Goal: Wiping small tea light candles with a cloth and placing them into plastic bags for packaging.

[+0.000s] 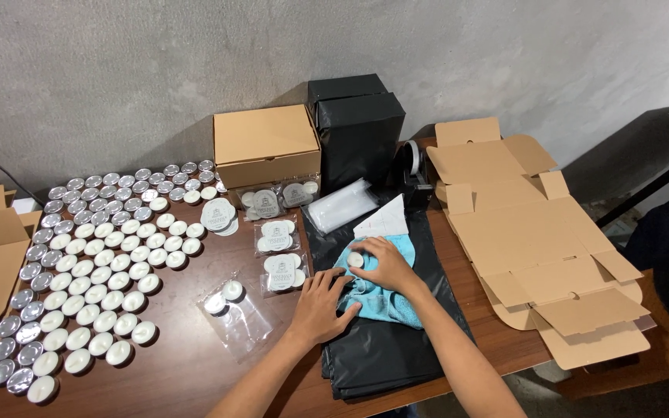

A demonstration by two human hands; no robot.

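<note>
A brown wooden table (218, 364) carries everything. Along its right edge lie flat unfolded cardboard boxes (536, 232). Black plastic sheets (389, 348) are stacked at the middle of the front edge. At the back edge stand a closed cardboard box (265, 145) and, just beside it, a black bag (356, 131). Rows of tealight candles (94, 263) fill the left half.

A blue cloth (385, 298) lies bunched on the black sheets. The left hand (323, 306) rests flat on the cloth's left part, fingers spread fairly wide. The right hand (385, 263) presses on the cloth, its fingers pinched narrowly on one tealight (356, 260). Near the left hand, toward the table's middle, a clear bag (234, 313) holds two candles.
</note>
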